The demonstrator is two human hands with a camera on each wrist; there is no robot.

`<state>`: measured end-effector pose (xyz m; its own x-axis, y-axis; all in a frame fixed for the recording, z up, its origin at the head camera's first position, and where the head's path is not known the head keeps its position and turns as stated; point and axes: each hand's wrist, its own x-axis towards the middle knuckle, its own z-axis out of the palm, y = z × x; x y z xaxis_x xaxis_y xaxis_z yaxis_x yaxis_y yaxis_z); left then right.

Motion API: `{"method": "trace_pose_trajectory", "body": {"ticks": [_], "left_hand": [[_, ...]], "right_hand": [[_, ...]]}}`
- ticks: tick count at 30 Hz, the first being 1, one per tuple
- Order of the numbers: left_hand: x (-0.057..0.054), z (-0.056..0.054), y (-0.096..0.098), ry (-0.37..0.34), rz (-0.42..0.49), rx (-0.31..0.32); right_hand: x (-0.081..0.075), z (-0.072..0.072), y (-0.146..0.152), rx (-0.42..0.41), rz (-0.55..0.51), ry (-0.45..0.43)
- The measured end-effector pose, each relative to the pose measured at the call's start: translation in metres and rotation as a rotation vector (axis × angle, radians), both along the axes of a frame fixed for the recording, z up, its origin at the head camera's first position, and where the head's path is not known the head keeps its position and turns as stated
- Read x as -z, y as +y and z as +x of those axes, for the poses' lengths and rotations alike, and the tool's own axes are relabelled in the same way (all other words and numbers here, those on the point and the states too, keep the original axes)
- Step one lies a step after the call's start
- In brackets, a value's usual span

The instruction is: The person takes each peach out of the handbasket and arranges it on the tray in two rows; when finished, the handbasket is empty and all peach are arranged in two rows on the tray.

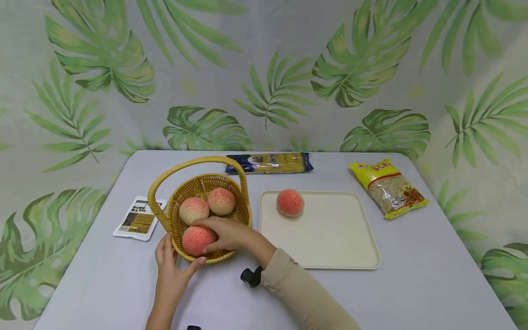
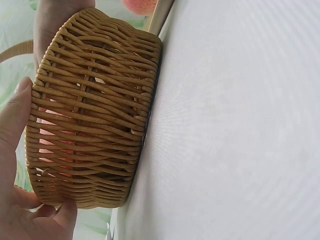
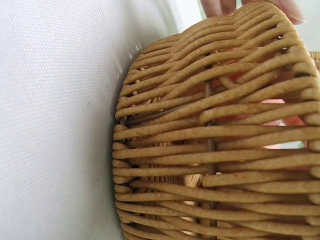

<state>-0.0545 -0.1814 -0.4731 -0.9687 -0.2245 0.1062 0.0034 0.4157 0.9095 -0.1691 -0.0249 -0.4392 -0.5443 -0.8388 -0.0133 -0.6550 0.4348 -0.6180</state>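
Observation:
A wicker basket (image 1: 243, 215) with an arched handle stands on the table at left of centre. My left hand (image 1: 171, 270) holds its near left side, thumb at the rim and fingers against the outer wall, as the left wrist view also shows. Reaching inside, my right hand (image 1: 231, 236) grips a pink peach (image 1: 197, 240) near the front of the basket. Two paler peaches, one at left (image 1: 194, 211) and one at right (image 1: 221, 201), lie behind it. In the right wrist view the basket wall (image 3: 215, 145) hides the right hand's fingers.
Right of the basket, a cream tray (image 1: 330, 243) bears one peach (image 1: 290, 202). A pasta packet (image 1: 272, 163) lies at the back edge. A yellow bag (image 1: 389, 188) is at far right, and a white pouch (image 1: 140, 218) lies left of the basket.

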Motion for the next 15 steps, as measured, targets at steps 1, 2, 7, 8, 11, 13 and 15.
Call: {"method": "trace_pose_trajectory", "body": {"ticks": [1,2,7,8,11,13,15], "left_hand": [[-0.001,0.000,0.000,-0.004,0.000,0.000],[-0.002,0.000,0.000,-0.009,-0.001,0.000],[-0.014,0.002,0.005,-0.024,0.021,-0.002],[-0.016,0.002,0.006,-0.025,0.026,-0.002],[-0.016,0.002,0.006,-0.025,0.030,-0.001],[-0.012,0.001,0.004,-0.021,0.024,-0.001],[-0.006,0.000,0.002,-0.010,0.017,0.001]], "right_hand": [[0.000,0.000,-0.001,0.000,0.005,-0.004],[0.000,0.000,-0.002,0.003,0.009,-0.006],[0.000,0.003,-0.003,0.033,0.012,-0.007],[0.000,0.003,-0.003,0.041,0.010,-0.002],[0.000,0.004,-0.003,0.056,-0.007,0.014],[0.000,0.004,-0.002,0.069,-0.032,0.026],[-0.001,0.004,0.000,0.081,-0.062,0.035]]}}
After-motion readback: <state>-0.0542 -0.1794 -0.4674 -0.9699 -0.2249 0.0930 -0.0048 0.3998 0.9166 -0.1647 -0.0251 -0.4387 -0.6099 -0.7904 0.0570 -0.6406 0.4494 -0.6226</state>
